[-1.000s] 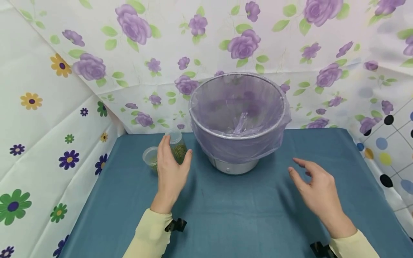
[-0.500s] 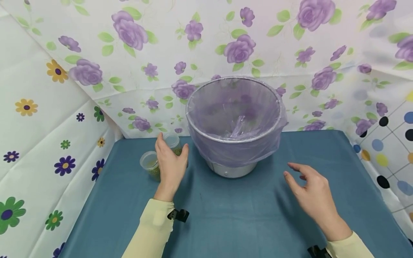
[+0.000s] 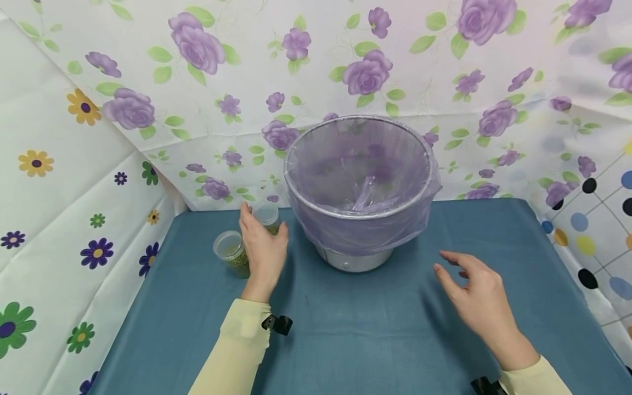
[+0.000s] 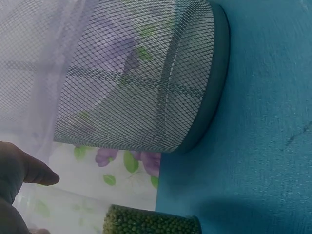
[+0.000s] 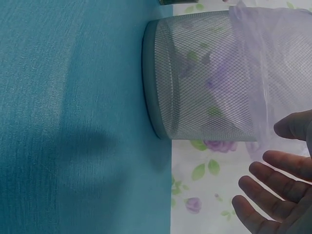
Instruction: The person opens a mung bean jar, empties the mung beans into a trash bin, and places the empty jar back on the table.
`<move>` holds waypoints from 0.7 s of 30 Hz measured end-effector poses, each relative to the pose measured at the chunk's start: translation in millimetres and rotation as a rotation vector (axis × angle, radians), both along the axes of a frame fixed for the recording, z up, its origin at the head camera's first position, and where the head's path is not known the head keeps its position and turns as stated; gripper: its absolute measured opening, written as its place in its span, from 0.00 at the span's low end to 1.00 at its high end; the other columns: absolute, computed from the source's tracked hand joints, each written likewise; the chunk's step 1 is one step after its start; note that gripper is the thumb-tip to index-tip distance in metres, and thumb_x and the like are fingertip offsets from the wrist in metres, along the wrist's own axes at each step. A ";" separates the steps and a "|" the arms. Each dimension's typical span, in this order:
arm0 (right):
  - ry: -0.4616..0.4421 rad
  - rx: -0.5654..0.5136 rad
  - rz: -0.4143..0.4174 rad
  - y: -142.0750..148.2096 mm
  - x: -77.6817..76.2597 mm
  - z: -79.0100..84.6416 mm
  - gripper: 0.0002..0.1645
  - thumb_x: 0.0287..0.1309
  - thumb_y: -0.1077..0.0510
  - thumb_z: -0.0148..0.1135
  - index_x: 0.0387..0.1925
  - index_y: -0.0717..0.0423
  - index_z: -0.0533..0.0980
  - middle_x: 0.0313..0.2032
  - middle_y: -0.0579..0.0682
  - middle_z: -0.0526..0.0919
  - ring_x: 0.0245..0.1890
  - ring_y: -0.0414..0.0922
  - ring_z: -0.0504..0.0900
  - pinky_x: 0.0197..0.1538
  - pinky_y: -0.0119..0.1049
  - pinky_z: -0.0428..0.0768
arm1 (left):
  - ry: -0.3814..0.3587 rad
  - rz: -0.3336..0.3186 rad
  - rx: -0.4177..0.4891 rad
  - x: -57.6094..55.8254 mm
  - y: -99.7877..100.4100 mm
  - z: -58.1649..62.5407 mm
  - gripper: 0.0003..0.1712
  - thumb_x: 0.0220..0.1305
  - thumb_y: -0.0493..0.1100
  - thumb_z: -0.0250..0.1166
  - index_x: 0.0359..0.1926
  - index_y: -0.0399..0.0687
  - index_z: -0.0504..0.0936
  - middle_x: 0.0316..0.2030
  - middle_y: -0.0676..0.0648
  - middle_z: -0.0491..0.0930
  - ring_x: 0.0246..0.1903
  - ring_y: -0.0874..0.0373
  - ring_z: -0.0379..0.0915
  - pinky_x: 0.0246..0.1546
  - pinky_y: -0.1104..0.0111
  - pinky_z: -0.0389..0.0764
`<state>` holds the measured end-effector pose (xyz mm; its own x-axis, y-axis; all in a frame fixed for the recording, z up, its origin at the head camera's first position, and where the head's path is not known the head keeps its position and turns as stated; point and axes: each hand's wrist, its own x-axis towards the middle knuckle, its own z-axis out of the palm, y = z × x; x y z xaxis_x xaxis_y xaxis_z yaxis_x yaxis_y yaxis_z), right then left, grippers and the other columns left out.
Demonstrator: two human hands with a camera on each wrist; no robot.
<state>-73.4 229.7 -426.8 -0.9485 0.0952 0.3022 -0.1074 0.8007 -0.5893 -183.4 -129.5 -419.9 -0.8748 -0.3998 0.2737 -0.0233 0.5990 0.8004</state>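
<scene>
My left hand (image 3: 265, 249) is beside a clear plastic jar of mung beans (image 3: 267, 215), thumb at its right and fingers at its left. The hand hides most of the jar in the head view. In the left wrist view, the beans (image 4: 148, 222) fill the jar's lower part, and my thumb (image 4: 39, 170) extends right by its upper wall. A second clear jar (image 3: 230, 248), also holding green beans, stands just left of my left hand. My right hand (image 3: 476, 296) hovers over the cloth at the right with fingers loosely bent, holding nothing.
A wire mesh bin (image 3: 353, 260) stands at the back middle, lined with a thin purple plastic bag (image 3: 365, 233) folded over its rim. Blue cloth (image 3: 345, 329) covers the table. Flowered sheets (image 3: 316, 71) hang behind and at the sides.
My left hand has shifted slightly right, along with the jar beside it. The view tilted a little. My right hand, the second jar and the bin stay where they were.
</scene>
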 end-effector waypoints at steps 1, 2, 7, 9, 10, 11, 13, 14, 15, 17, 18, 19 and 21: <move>-0.001 0.002 0.000 0.0 0.2 -0.3 0.25 0.59 0.39 0.56 0.53 0.45 0.77 0.50 0.52 0.80 0.46 0.52 0.80 0.40 0.53 0.80 | 0.005 0.003 -0.001 -0.3 -0.1 -1.3 0.54 0.57 0.49 0.66 0.73 0.58 0.38 0.69 0.44 0.52 0.68 0.47 0.54 0.62 0.52 0.66; -0.001 0.005 -0.003 0.3 0.2 -0.8 0.24 0.59 0.39 0.56 0.53 0.46 0.77 0.50 0.52 0.80 0.46 0.52 0.80 0.40 0.53 0.80 | 0.009 0.007 -0.005 -0.7 -0.2 -2.7 0.54 0.56 0.48 0.66 0.73 0.58 0.39 0.69 0.44 0.53 0.68 0.48 0.54 0.62 0.52 0.66; 0.001 0.013 -0.004 0.5 -0.1 -2.4 0.24 0.59 0.39 0.56 0.52 0.46 0.78 0.50 0.52 0.80 0.45 0.53 0.80 0.39 0.53 0.80 | 0.025 0.024 -0.009 -2.2 -0.5 -10.5 0.52 0.57 0.47 0.66 0.73 0.64 0.41 0.68 0.46 0.55 0.68 0.49 0.53 0.62 0.53 0.65; 0.005 0.014 -0.002 0.6 0.0 -2.4 0.24 0.59 0.40 0.57 0.52 0.46 0.78 0.50 0.52 0.80 0.45 0.53 0.80 0.39 0.53 0.80 | 0.040 0.031 0.010 -3.0 -0.4 -13.4 0.51 0.57 0.47 0.66 0.72 0.65 0.42 0.68 0.47 0.55 0.68 0.50 0.53 0.62 0.53 0.65; 0.007 0.014 0.000 0.5 0.2 -2.3 0.24 0.59 0.40 0.57 0.51 0.46 0.78 0.49 0.52 0.80 0.45 0.53 0.80 0.39 0.53 0.79 | 0.050 0.035 0.026 -3.7 -0.4 -14.8 0.50 0.57 0.46 0.66 0.72 0.66 0.43 0.69 0.48 0.55 0.68 0.51 0.53 0.62 0.53 0.65; 0.008 0.015 0.002 0.4 0.2 -2.1 0.23 0.59 0.40 0.57 0.51 0.46 0.78 0.49 0.52 0.80 0.45 0.53 0.80 0.39 0.54 0.79 | 0.060 0.039 0.040 -4.3 -0.6 -16.3 0.50 0.57 0.46 0.66 0.72 0.65 0.44 0.68 0.48 0.56 0.68 0.51 0.54 0.62 0.53 0.65; 0.007 0.014 0.004 0.3 0.6 -2.2 0.23 0.59 0.40 0.57 0.51 0.45 0.78 0.49 0.52 0.80 0.45 0.53 0.80 0.39 0.54 0.80 | 0.081 0.048 0.068 -5.8 -1.3 -20.1 0.48 0.57 0.46 0.66 0.71 0.63 0.47 0.67 0.47 0.59 0.66 0.51 0.57 0.61 0.52 0.66; 0.007 0.014 0.005 0.3 0.8 -2.3 0.23 0.59 0.40 0.57 0.51 0.45 0.78 0.49 0.52 0.80 0.45 0.53 0.80 0.39 0.54 0.79 | 0.089 0.052 0.079 -6.4 -1.6 -22.5 0.47 0.56 0.46 0.67 0.71 0.61 0.49 0.66 0.47 0.61 0.65 0.51 0.59 0.61 0.52 0.67; 0.005 0.014 0.005 0.3 1.0 -2.4 0.23 0.59 0.39 0.57 0.51 0.45 0.78 0.49 0.51 0.80 0.45 0.52 0.80 0.39 0.54 0.80 | 0.093 0.058 0.087 -6.9 -2.2 -25.3 0.46 0.56 0.47 0.67 0.70 0.60 0.51 0.64 0.46 0.63 0.64 0.50 0.61 0.60 0.52 0.67; 0.004 0.014 0.011 0.4 1.1 -2.8 0.23 0.59 0.40 0.57 0.51 0.45 0.78 0.50 0.51 0.80 0.46 0.52 0.80 0.38 0.53 0.80 | 0.091 0.069 0.099 -7.9 -3.4 -31.8 0.44 0.55 0.48 0.68 0.69 0.56 0.54 0.60 0.46 0.66 0.61 0.50 0.64 0.58 0.52 0.69; 0.004 0.016 0.012 0.5 1.1 -3.1 0.22 0.59 0.40 0.57 0.50 0.45 0.78 0.50 0.51 0.80 0.46 0.52 0.80 0.38 0.53 0.80 | 0.085 0.075 0.103 -8.4 -4.1 -35.4 0.43 0.55 0.49 0.68 0.68 0.55 0.55 0.59 0.46 0.68 0.60 0.50 0.66 0.57 0.52 0.70; 0.004 0.017 0.013 0.6 1.1 -3.3 0.22 0.59 0.40 0.57 0.50 0.45 0.78 0.50 0.51 0.80 0.45 0.52 0.80 0.38 0.52 0.80 | 0.077 0.078 0.108 -8.9 -5.1 -39.2 0.42 0.55 0.49 0.68 0.67 0.53 0.57 0.58 0.45 0.69 0.59 0.49 0.67 0.56 0.52 0.70; 0.005 0.017 0.012 0.9 1.0 -3.4 0.22 0.58 0.40 0.57 0.50 0.45 0.79 0.50 0.51 0.80 0.45 0.51 0.80 0.38 0.52 0.79 | 0.042 0.080 0.114 -9.8 -7.0 -46.8 0.39 0.55 0.50 0.68 0.64 0.52 0.60 0.56 0.45 0.71 0.57 0.48 0.68 0.56 0.51 0.71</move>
